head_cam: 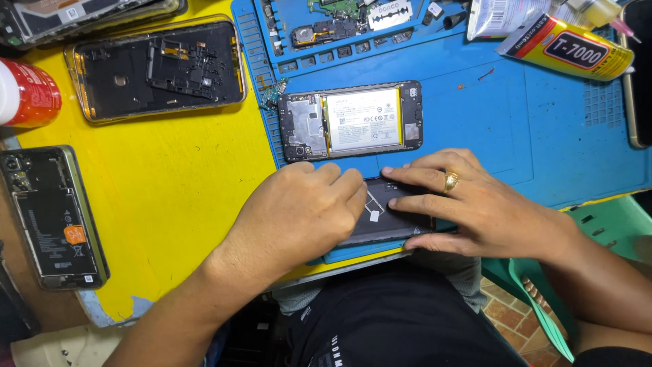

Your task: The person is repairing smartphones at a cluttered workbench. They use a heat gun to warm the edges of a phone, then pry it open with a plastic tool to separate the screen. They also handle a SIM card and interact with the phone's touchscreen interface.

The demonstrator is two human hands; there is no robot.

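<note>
A dark phone panel [387, 214] lies at the blue mat's [489, 136] near edge, pressed under both hands; the left hand [299, 214] curls over its nine o'clock end, the right hand [468, 204] lies flat at three o'clock; at twelve o'clock, just beyond, sits an opened phone [351, 121]; farther, at one o'clock, a glue tube [567, 47].

- Dark phone back cover [390, 214]: left part is hidden under the left hand [299, 214], right end under the right hand [468, 204].
- Red-and-white can [26, 94]: cut off by the left edge.
- Yellow glue tube [570, 49]: nozzle end is hidden behind other items at the top right.
- Phone [637, 75] at the right edge: only a strip is seen.
- Small parts in the blue tray [339, 24]: too small to be identified.
</note>
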